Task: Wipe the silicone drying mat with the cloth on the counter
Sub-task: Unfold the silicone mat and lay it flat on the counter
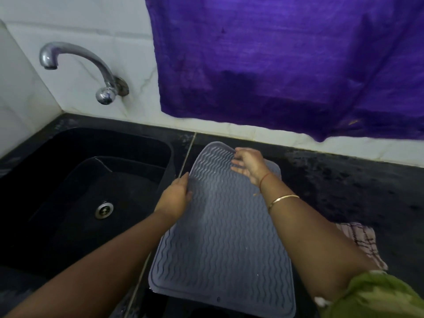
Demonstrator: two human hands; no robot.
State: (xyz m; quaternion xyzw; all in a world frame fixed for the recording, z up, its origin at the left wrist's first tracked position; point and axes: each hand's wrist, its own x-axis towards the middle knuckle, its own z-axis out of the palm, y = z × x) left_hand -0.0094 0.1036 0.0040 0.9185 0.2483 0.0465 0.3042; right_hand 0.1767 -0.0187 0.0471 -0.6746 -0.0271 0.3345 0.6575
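A grey, rectangular silicone drying mat (226, 228) with wavy raised ridges lies lengthwise on the dark speckled stone counter (353, 187), its near end hanging a little past the counter's front edge. The person's left hand (175, 198) is at the mat's left edge, fingers curled around the rim and pinching it. The right hand (249, 165) is at the far end of the mat, fingers bent and closed on the top edge (how firmly cannot be told). A gold bangle (283, 200) and a thin red thread circle the right wrist. A pale checked cloth (364, 243) lies crumpled on the counter just right of the mat, partly hidden behind the right forearm and untouched by either hand. Left of the mat sits a black sink (68, 193) with a chrome tap (80, 65) above it, and a purple fabric (286, 60) hangs on the white tiled wall.
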